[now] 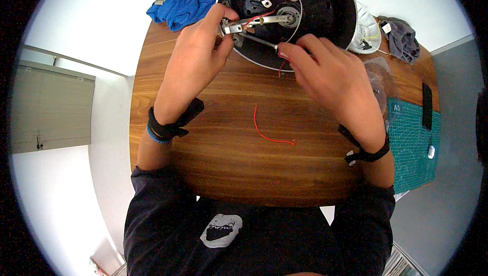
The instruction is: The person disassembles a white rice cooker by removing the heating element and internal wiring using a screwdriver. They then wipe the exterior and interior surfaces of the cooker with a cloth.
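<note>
A round appliance housing, black inside with a pale rim, lies open at the far side of the table. A long metal lever reaches from its round centre part to the left rim. My left hand is closed on the lever's outer end, by a small metal bracket. Inside the near rim, my right hand pinches the end of a thin grey rod-like piece; its kind is unclear. Red wire shows at those fingertips. Fingers partly hide both grips.
A loose red wire lies mid-table. To the right are a green cutting mat, a black phone-like slab and a clear plastic bag. Behind sit a blue cloth, a grey cloth and a white part.
</note>
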Motion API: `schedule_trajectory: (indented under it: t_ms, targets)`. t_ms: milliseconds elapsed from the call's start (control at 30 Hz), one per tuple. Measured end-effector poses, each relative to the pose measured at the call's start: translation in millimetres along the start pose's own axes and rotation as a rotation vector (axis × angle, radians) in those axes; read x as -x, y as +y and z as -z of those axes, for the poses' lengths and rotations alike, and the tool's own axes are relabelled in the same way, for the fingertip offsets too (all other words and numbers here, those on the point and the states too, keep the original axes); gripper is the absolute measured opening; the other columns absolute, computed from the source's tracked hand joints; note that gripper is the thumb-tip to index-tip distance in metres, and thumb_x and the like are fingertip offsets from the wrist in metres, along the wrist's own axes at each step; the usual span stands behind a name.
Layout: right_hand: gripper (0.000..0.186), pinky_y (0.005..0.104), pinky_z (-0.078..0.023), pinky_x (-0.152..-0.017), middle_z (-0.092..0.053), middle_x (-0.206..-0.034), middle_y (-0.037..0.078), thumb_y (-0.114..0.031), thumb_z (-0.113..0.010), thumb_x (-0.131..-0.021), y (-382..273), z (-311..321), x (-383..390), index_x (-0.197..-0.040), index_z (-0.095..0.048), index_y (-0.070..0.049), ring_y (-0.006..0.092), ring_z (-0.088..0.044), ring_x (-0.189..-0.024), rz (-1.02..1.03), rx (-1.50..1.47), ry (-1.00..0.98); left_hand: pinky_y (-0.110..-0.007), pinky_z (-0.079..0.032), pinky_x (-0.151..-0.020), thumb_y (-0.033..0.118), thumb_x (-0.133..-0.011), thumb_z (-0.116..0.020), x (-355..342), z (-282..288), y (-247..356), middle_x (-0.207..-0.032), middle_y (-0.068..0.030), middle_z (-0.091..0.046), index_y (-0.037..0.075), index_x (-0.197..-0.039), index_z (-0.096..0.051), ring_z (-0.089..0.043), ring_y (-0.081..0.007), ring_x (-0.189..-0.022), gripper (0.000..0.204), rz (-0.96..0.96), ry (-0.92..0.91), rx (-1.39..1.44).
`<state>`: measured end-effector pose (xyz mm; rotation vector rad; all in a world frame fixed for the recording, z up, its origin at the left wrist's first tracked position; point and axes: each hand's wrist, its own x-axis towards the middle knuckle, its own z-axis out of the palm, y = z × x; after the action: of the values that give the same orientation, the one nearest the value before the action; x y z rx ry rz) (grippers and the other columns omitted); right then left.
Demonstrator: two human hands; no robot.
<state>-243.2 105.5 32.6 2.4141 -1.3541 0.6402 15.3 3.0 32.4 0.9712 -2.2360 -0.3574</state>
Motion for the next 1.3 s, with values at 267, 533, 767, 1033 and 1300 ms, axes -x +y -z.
schedule_trajectory:
  t_ms: [267, 533, 767, 1033, 1300]
  targets:
    - [0.023, 0.0373, -0.056, -0.076, -0.061, -0.103, 0.004, -0.018, -0.068, -0.091, 1, -5, -3, -0.114, -0.07, -0.018, 0.0235, -0.066, -0.096, 0.079, 0.139, 0.051, -0.036, -0.052, -0.058, -0.001, -0.098, -0.073, 0, 0, 0, -0.072, -0.0144, -0.068, 0.009, -0.13, -0.063, -0.072, -0.0228, -0.064, 0.035, -0.02, 0.005, -0.007]
    - [0.022, 0.0366, -0.056, -0.074, -0.062, -0.103, 0.004, -0.018, -0.068, -0.092, -2, -2, -2, -0.114, -0.07, -0.019, 0.0233, -0.067, -0.095, 0.056, 0.143, 0.014, -0.047, -0.054, -0.068, -0.003, -0.094, -0.071, -1, 3, 8, -0.083, -0.0204, -0.07, 0.006, -0.123, -0.062, -0.074, -0.0409, -0.077, 0.032, 0.031, -0.013, 0.013]
    - [0.023, 0.0377, -0.057, -0.072, -0.062, -0.104, 0.005, -0.019, -0.069, -0.092, 0, 1, -1, -0.115, -0.071, -0.019, 0.023, -0.067, -0.094, 0.033, 0.15, 0.006, -0.046, -0.054, -0.067, -0.003, -0.094, -0.071, -1, 3, 7, -0.081, -0.0196, -0.069, 0.006, -0.124, -0.062, -0.074, -0.0398, -0.076, 0.032, 0.03, -0.016, 0.008]
    - [0.022, 0.0368, -0.057, -0.072, -0.06, -0.103, 0.003, -0.019, -0.07, -0.09, 0, 5, -2, -0.112, -0.071, -0.019, 0.0229, -0.067, -0.093, 0.037, 0.153, 0.01, -0.046, -0.054, -0.067, -0.003, -0.094, -0.072, -2, 6, 11, -0.081, -0.0196, -0.069, 0.007, -0.125, -0.062, -0.074, -0.0399, -0.077, 0.033, 0.05, -0.031, -0.04]
    - [0.027, 0.0419, -0.06, -0.074, -0.061, -0.104, 0.007, -0.015, -0.073, -0.088, 2, 31, 1, -0.114, -0.069, -0.015, 0.0276, -0.069, -0.093, 0.027, -0.037, -0.097, -0.047, -0.053, -0.067, -0.003, -0.094, -0.072, -1, 5, 6, -0.082, -0.0206, -0.07, 0.007, -0.124, -0.062, -0.073, -0.0413, -0.077, 0.033, 0.008, -0.011, -0.006]
